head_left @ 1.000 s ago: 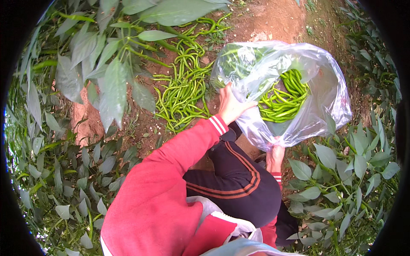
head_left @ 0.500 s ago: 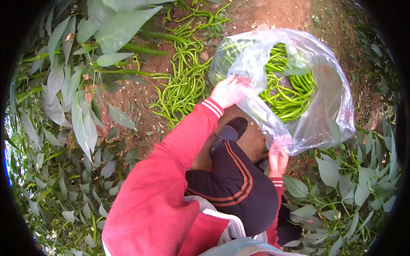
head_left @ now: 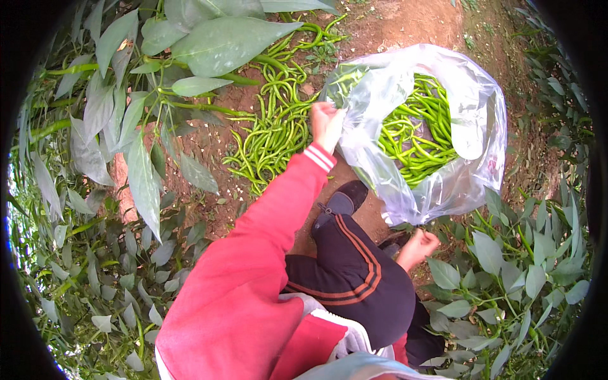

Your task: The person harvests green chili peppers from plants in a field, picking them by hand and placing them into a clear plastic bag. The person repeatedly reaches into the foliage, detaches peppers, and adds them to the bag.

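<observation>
A clear plastic bag (head_left: 491,107) stands wide-mouthed on the soil, with green chili peppers (head_left: 415,158) inside. My left hand (head_left: 327,125) is closed on the left side of the bag's rim. Below the bag's near edge, my right hand (head_left: 418,247) is apart from the plastic. Its fingers are curled together, and I see nothing in them. To the left of the bag, a long loose pile of green chili peppers (head_left: 272,133) lies on the ground, close to my left hand.
Broad-leaved plants (head_left: 221,47) overhang the pile from the left. More plants (head_left: 506,266) crowd the lower right and the right edge. Bare reddish soil (head_left: 405,25) runs between the rows. My shoe (head_left: 345,199) rests just below the bag.
My right hand has let go of the bag's near edge and moved slightly down. The bag's mouth has shifted left and narrowed. My left hand has moved a little left, still on the rim.
</observation>
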Available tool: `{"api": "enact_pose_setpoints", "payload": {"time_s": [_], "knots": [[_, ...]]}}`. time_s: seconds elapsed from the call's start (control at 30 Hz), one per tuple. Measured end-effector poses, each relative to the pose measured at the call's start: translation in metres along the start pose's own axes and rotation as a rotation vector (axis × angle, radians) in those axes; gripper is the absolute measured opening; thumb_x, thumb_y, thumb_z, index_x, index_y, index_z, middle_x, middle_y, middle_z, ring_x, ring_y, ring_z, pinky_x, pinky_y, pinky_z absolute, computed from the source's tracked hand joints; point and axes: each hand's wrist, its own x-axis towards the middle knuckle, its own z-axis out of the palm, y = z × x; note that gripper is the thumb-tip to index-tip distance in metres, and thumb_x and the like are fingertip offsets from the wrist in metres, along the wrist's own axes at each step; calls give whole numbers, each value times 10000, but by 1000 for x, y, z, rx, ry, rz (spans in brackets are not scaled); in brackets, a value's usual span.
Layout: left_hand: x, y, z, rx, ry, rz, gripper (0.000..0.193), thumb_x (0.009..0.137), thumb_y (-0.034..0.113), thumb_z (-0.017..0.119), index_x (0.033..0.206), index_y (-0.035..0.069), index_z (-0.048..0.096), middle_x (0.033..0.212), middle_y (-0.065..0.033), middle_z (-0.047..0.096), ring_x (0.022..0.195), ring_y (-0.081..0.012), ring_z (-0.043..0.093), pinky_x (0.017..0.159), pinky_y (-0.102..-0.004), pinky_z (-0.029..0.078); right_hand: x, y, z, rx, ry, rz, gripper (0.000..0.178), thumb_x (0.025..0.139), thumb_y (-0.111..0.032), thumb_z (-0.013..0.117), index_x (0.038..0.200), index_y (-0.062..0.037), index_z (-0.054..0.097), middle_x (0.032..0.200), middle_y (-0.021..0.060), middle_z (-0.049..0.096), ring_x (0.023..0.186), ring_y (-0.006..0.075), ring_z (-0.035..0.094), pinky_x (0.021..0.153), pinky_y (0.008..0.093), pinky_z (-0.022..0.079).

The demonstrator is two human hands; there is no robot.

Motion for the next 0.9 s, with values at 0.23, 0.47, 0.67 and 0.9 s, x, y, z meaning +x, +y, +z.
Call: {"api": "enact_pose_setpoints", "payload": {"time_s": [0.23,0.47,0.67,0.9], "knots": [[-68,69,38,586,-76,791,609,682,291,800,1141,23,504,1196,-197,446,1157,-372,413,953,-498,381,28,-111,42,-96,-499,-832,689,675,-105,822,1286,-30,513,1242,146,524,1216,302,464,1104,437,299],[-13,31,58,357,-566,334,350,852,168,684,1121,-9,549,859,-91,629,691,-233,612,645,-360,521,66,-80,69,-35,-1367,-398,452,798,-194,757,1200,-39,618,1060,96,655,1033,186,618,910,300,485],[-29,20,53,-428,-813,-270,248,925,83,616,1157,-5,615,824,-11,636,690,-78,591,598,-220,471,200,-92,130,228,-777,233,447,980,-307,537,1334,-34,516,1232,129,624,1138,245,592,979,388,450],[-44,28,54,-294,-969,-193,195,926,206,661,1045,58,701,707,67,560,552,-8,440,465,-190,297,251,-220,143,1148,-1961,470,445,988,-193,524,1376,8,436,1335,124,557,1213,235,548,1035,376,445]]}}
